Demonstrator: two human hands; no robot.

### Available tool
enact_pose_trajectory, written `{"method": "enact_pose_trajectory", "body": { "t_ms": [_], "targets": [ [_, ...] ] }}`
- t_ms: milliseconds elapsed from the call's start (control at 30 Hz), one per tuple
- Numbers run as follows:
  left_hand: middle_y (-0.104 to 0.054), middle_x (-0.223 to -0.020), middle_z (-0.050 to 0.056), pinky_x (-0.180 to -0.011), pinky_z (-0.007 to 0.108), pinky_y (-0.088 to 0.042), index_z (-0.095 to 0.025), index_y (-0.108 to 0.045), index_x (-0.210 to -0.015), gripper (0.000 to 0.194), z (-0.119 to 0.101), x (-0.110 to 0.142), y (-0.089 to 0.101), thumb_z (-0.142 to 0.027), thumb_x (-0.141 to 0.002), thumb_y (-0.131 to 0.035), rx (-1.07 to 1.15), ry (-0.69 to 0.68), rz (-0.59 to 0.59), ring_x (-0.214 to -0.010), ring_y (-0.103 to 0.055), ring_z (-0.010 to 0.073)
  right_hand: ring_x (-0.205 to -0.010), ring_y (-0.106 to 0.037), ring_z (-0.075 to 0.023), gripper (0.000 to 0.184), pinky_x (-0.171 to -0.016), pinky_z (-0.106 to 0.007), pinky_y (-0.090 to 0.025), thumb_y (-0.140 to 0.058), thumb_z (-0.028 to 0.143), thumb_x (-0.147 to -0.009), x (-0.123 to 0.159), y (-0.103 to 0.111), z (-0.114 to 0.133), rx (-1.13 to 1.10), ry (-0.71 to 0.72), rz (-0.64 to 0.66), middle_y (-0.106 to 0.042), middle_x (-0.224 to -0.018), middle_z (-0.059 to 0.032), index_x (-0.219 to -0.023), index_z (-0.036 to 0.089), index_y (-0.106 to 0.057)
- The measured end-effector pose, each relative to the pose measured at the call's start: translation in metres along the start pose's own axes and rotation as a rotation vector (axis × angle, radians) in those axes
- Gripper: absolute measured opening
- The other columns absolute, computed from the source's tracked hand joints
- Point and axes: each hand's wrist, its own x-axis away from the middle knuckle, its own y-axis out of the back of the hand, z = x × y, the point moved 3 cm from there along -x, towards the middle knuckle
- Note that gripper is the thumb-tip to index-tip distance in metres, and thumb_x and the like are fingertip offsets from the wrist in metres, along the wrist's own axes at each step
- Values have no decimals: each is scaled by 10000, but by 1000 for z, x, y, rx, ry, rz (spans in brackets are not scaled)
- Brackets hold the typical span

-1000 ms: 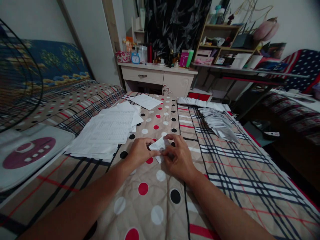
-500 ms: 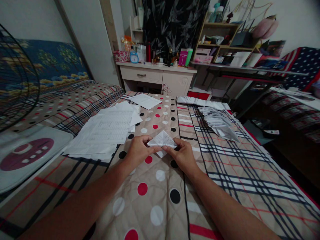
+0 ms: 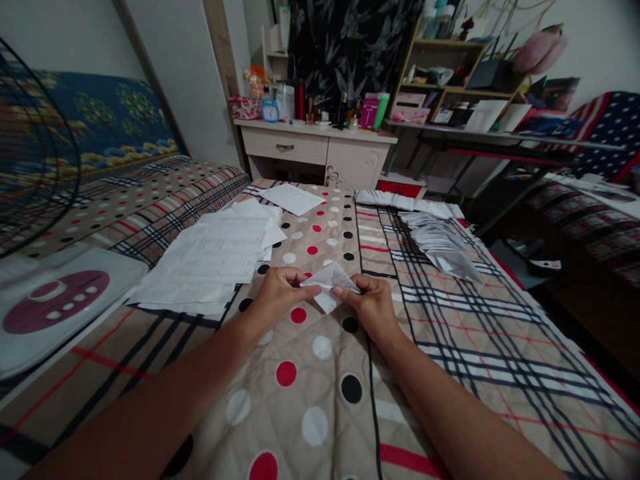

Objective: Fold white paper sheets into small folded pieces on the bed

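Printing on the paper stack [image 3: 210, 247] too small to read.

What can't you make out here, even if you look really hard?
Head view: parts of the small folded white paper, hidden by the left hand and right hand.
Head view: the words on the flat printed white sheets, too small.
Head view: the rest of the round black wire guard, cut off by the left edge.

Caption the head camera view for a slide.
Left hand and right hand hold a folded paper between them above a polka-dot and plaid quilted bedspread.
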Motion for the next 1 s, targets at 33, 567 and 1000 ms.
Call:
{"method": "enact_pose_trajectory", "body": {
  "t_ms": [33,567,1000],
  "targets": [
    [-604,-561,-14,-478,199,-393,-140,-623,-558,289,-1,0,0,-337,-535,-834,11,8,8,-500,-517,81,-490,-294,-76,340,-458,-235,-209,-741,316,-643,0,0,1,-3,-3,-4,-384,-504,53,-494,173,-471],
    [-660,-579,37,-536,234,-417,-132,-674,-638,254,-4,-4,3,-356,-756,-663,92,1,29,-500,-542,102,-497,-565,-143,321,-496,-239,-418,-657,420,-783,-1,0,1,-147,-48,71,-635,-543,-36,-608,151,-653],
    [-651,-701,-2,-560,221,-424,-143,-559,-1052,564,-1,2,-14,-321,-598,-843,385,109,105,-568,-580,108,-617,-638,-161,420,-657,-278,-495,-498,497,-910,6,-8,14,-116,145,42,-687,-636,-39,-715,178,-689]
  ]
}}
